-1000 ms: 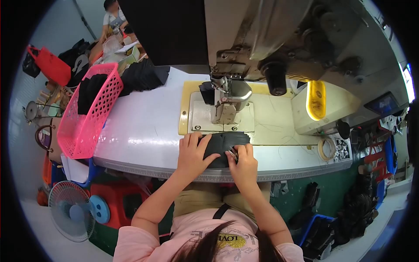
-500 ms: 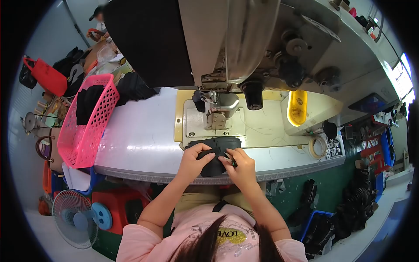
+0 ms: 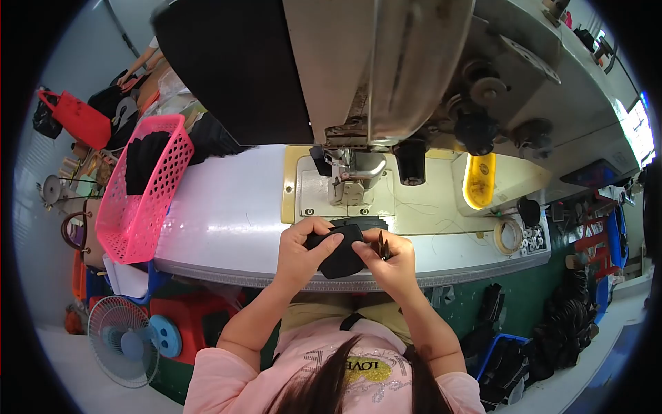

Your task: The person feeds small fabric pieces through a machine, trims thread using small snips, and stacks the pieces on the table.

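In the head view, my left hand (image 3: 303, 252) is closed on the left edge of a black fabric piece (image 3: 343, 258), thumb on top. My right hand (image 3: 393, 263) pinches the same piece at its right side. Dark pointed thread snips (image 3: 383, 244) stick up from my right hand; their handle is hidden in the palm. More black fabric (image 3: 372, 223) lies just behind, against the front of the machine bed. Beyond it stands the presser foot (image 3: 349, 193) of a sewing machine (image 3: 400, 83), apart from the piece I hold.
A pink basket (image 3: 153, 207) with black fabric stands on the left of the white table (image 3: 221, 207). A yellow tray (image 3: 479, 181), a tape roll (image 3: 508, 236) and small bobbins (image 3: 534, 241) are on the right. A fan (image 3: 127, 341) stands lower left. Another person's arm (image 3: 141, 63) shows far back.
The fabric piece in my hands has turned and now shows a flat, smooth face. My right hand has shifted slightly, and the snips' points now stand upright. The view has moved a little.
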The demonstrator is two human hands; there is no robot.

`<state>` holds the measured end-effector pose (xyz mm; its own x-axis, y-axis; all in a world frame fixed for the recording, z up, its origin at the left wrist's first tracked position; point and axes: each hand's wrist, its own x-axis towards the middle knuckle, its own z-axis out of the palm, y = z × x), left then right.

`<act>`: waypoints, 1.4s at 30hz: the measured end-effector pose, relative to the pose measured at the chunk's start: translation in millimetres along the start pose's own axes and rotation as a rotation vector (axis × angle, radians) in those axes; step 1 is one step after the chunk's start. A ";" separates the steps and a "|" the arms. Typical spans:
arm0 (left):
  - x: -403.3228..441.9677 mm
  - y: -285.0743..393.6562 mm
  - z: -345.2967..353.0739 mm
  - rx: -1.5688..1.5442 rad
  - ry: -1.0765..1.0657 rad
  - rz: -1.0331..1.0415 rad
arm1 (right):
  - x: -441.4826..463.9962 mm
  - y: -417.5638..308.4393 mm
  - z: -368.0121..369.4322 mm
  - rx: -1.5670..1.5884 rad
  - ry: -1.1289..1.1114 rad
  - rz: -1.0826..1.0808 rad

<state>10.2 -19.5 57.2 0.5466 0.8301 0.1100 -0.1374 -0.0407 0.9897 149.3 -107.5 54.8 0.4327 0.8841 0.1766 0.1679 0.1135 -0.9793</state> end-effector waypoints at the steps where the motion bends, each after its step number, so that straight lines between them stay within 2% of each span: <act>1: 0.6 0.4 0.5 -0.009 0.004 -0.009 | 1.1 -2.0 -0.6 -0.017 0.002 0.001; 6: 5.1 0.0 3.1 -0.035 0.042 -0.016 | 5.4 -0.9 -0.5 -0.035 0.017 0.010; 9: 8.7 -9.2 0.0 -0.007 0.044 0.051 | 10.7 2.1 1.6 -0.011 0.011 0.035; 15: 12.4 -0.9 16.5 -0.606 0.159 -0.291 | 19.9 3.4 9.1 0.058 0.040 0.048; 18: 12.9 -2.5 21.8 -0.579 0.181 -0.388 | 26.1 5.3 11.2 0.081 0.047 0.060; 22: 34.7 4.5 13.7 -0.267 0.158 -0.220 | 34.9 -1.3 10.7 0.125 0.038 0.114; 23: 42.8 13.5 11.2 -0.215 0.168 -0.232 | 36.8 0.3 10.7 0.140 0.045 0.108; 28: 78.6 26.1 0.6 -0.311 0.120 -0.283 | 38.0 38.9 3.2 0.129 0.108 0.101; 32: 85.4 26.7 2.2 -0.366 0.142 -0.323 | 25.7 94.1 -17.4 -0.255 0.373 -0.182; 35: 85.1 26.7 1.6 -0.390 0.131 -0.335 | 20.3 117.2 -30.1 -0.250 0.466 -0.185; 40: 86.6 23.5 0.5 -0.436 0.096 -0.278 | 21.5 120.7 -34.0 -0.218 0.432 -0.154; 42: 86.9 24.9 -1.8 -0.429 0.088 -0.322 | 21.3 119.0 -33.5 -0.248 0.403 -0.156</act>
<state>52.8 52.6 91.2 0.5480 0.8074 -0.2188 -0.3093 0.4386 0.8438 208.1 -90.4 -54.7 0.6854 0.6138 0.3918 0.4424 0.0763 -0.8936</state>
